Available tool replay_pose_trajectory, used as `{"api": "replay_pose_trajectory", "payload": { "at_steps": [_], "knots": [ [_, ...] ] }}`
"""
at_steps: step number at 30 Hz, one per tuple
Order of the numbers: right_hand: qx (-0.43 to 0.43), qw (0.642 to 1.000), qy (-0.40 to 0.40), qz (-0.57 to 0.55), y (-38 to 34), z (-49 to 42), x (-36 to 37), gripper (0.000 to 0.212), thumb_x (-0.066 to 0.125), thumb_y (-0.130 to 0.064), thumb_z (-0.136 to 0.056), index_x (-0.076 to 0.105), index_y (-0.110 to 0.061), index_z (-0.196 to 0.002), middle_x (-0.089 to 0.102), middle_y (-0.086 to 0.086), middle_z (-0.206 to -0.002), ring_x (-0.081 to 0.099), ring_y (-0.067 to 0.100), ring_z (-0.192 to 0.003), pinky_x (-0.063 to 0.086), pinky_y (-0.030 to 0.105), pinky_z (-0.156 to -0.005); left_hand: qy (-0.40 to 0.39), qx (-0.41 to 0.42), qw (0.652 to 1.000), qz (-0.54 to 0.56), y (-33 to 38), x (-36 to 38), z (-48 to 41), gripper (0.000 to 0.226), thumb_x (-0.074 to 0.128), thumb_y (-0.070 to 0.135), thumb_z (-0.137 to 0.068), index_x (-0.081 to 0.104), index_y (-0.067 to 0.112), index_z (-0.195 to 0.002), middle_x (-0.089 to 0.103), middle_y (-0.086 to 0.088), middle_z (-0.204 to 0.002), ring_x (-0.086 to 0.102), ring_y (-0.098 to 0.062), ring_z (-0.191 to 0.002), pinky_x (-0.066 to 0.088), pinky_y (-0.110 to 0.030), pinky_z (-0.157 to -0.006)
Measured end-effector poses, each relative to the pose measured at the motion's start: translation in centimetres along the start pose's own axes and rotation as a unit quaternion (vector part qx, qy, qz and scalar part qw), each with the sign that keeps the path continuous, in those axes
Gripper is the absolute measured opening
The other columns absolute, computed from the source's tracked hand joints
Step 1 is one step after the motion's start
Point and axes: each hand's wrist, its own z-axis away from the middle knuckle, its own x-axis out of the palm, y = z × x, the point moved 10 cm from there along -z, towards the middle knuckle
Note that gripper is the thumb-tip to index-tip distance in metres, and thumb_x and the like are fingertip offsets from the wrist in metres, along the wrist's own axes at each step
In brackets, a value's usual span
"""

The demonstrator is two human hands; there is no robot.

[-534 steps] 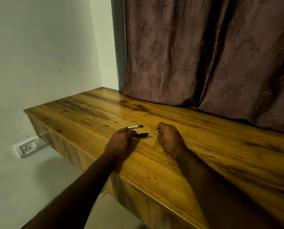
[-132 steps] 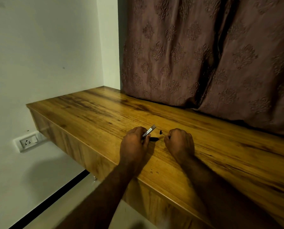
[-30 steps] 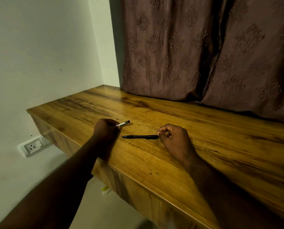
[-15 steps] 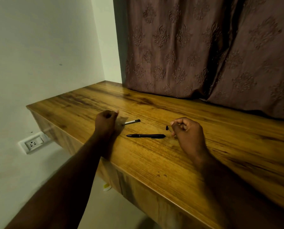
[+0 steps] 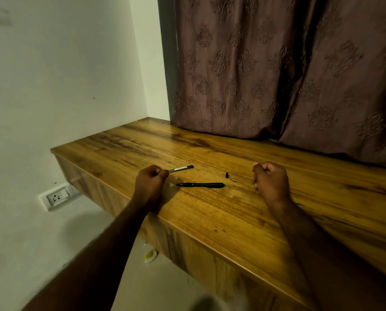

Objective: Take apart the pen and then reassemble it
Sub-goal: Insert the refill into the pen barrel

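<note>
— Wooden desk (image 5: 232,221); left hand (image 5: 150,182) was curled up, empty, silver sleeve (image 5: 181,168) just off its knuckles.
— Yep, pen body (image 5: 200,185), tiny plug (image 5: 227,175) and spring (image 5: 232,180) lay between both fists, right hand (image 5: 269,182) curled, empty too. Looked fully apart, reassembly all left.

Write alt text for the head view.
Pen parts lie apart on a wooden shelf: slim black barrel, short silver-and-black tube, tiny black end piece. Left hand and right hand rest curled either side, holding nothing visible.
</note>
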Motion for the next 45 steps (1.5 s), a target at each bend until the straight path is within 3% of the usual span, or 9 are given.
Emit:
{"api": "replay_pose_trajectory", "payload": {
  "at_steps": [2,5,7,12,18,31,35,39,45],
  "knots": [
    [-0.022,0.998,-0.01,0.064,-0.2,0.0,0.6,0.029,0.061,-0.027,-0.09,0.061,-0.008,-0.068,0.067,0.013,-0.065,0.06,0.033,-0.061,0.05,0.037,-0.064,-0.034,0.083,0.987,-0.134,1.1,1.5,0.5,0.013,0.07,0.032,-0.079,0.063,0.021,-0.081,0.065,-0.004,-0.081,0.061,-0.02,-0.076,0.046,-0.033,-0.069],
    [-0.034,0.994,-0.033,0.095,-0.6,0.1,1.4,0.017,0.065,-0.022,-0.087,0.064,-0.01,-0.076,0.064,0.006,-0.066,0.058,0.023,-0.062,0.047,0.032,-0.063,-0.122,0.218,0.887,-0.39,2.2,5.8,2.2,0.057,0.049,0.061,-0.074,0.062,0.024,-0.115,0.06,-0.006,-0.115,0.054,-0.029,-0.105,0.044,-0.043,-0.086],
    [-0.044,0.992,-0.057,0.107,-0.9,0.4,1.8,0.013,0.067,-0.019,-0.086,0.065,-0.01,-0.077,0.059,-0.001,-0.062,0.053,0.015,-0.058,0.041,0.026,-0.058,-0.164,0.215,0.861,-0.431,2.5,8.0,2.9,0.064,0.04,0.061,-0.078,0.058,0.023,-0.126,0.055,-0.006,-0.129,0.047,-0.029,-0.118,0.038,-0.045,-0.094],
    [-0.088,0.977,-0.13,0.141,-1.7,1.7,3.6,0.012,0.07,-0.02,-0.085,0.068,-0.01,-0.078,0.066,0.005,-0.069,0.057,0.017,-0.063,0.045,0.029,-0.059,-0.173,0.204,0.889,-0.372,2.7,10.3,2.3,0.022,0.057,0.03,-0.092,0.068,0.023,-0.109,0.06,-0.006,-0.119,0.051,-0.028,-0.117,0.038,-0.045,-0.096],
    [-0.069,0.986,-0.077,0.13,-1.5,1.0,2.3,0.009,0.066,-0.015,-0.088,0.069,-0.008,-0.082,0.061,-0.008,-0.066,0.054,0.005,-0.059,0.038,0.019,-0.053,-0.139,0.277,0.913,-0.266,4.2,9.3,3.2,0.036,0.041,0.05,-0.092,0.057,0.018,-0.089,0.056,0.005,-0.073,0.059,-0.023,-0.065,0.042,-0.033,-0.06],
    [-0.1,0.928,-0.117,0.338,-1.6,1.7,4.5,0.01,0.071,-0.031,-0.078,0.067,-0.022,-0.08,0.069,0.0,-0.083,0.064,0.022,-0.079,0.055,0.035,-0.073,-0.125,0.282,0.917,-0.254,4.6,9.2,3.6,0.025,0.051,0.039,-0.098,0.049,0.015,-0.092,0.057,0.003,-0.073,0.049,-0.013,-0.059,0.032,-0.027,-0.052],
    [-0.118,0.914,-0.11,0.373,-1.8,1.8,4.8,0.011,0.069,-0.03,-0.081,0.065,-0.021,-0.076,0.068,0.001,-0.086,0.062,0.022,-0.08,0.055,0.034,-0.071,-0.135,0.279,0.917,-0.249,4.9,9.2,3.9,0.02,0.05,0.038,-0.098,0.044,0.02,-0.091,0.056,0.004,-0.073,0.045,-0.001,-0.058,0.029,-0.014,-0.049],
    [-0.132,0.902,-0.107,0.397,-1.7,1.8,5.1,0.01,0.061,-0.024,-0.086,0.065,-0.018,-0.079,0.065,0.002,-0.091,0.062,0.023,-0.081,0.055,0.036,-0.069,-0.139,0.271,0.923,-0.236,4.8,9.2,4.0,0.018,0.049,0.039,-0.099,0.042,0.024,-0.092,0.058,0.002,-0.074,0.05,-0.004,-0.062,0.032,-0.022,-0.051],
    [-0.098,0.956,-0.047,0.274,-1.8,1.3,2.7,0.017,0.063,-0.022,-0.088,0.064,-0.019,-0.071,0.07,-0.004,-0.078,0.062,0.015,-0.07,0.046,0.025,-0.061,-0.108,0.245,0.946,-0.182,6.2,8.3,4.6,0.015,0.048,0.035,-0.099,0.046,0.02,-0.1,0.056,0.006,-0.072,0.053,-0.003,-0.063,0.034,-0.01,-0.047]
  ]
}}
